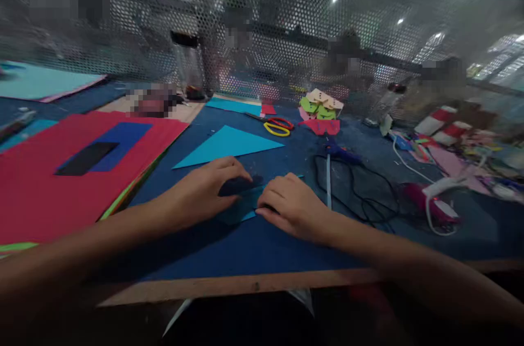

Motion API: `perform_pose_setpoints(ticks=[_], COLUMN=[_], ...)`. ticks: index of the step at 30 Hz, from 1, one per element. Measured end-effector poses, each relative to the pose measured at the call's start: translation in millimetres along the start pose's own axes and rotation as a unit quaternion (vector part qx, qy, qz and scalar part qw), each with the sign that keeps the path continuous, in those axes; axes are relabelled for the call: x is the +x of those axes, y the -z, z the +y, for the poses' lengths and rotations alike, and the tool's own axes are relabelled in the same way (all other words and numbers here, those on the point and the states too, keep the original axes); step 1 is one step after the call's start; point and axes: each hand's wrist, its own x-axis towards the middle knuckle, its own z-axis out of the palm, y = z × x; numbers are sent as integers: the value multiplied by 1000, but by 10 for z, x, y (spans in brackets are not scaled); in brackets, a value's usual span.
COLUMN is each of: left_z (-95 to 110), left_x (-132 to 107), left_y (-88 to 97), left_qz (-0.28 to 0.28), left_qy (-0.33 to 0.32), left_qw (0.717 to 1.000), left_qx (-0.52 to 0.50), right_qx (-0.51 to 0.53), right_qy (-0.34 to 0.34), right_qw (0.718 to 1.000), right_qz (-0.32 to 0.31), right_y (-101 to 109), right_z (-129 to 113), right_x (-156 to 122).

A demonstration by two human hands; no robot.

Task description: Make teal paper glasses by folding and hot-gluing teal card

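Note:
A small piece of blue paper (248,205) lies on the blue tabletop between my hands. My left hand (219,185) arches over its left side, thumb and fingers apart with a gap between them. Curled fingers of my right hand (289,201) grip the paper's right part, hiding some of it. Just beyond my hands lies a blue paper triangle (229,145), flat and untouched. Scissors (278,126) with red and yellow handles rest behind it.
Red paper sheets (45,171) with blue and black pieces on top lie left. A blue glue gun (344,153) with a black cord, folded paper shapes (321,108) and a pink device (434,204) lie right. A jar (190,65) stands by the mesh screen (278,46).

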Motion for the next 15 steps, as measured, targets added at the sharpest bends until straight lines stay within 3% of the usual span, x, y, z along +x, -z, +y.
perform_pose_setpoints(ticks=[6, 15], left_z=[65, 65], left_x=[-31, -21], left_y=[-47, -123], left_qz=[-13, -18], left_qy=[-66, -64], left_qw=[998, 998], left_qx=[-3, -9], right_qx=[16, 114], right_qy=[-36, -150], right_qw=[999, 982], right_qz=[-17, 5], right_y=[27, 6], right_z=[-36, -81], right_x=[25, 45])
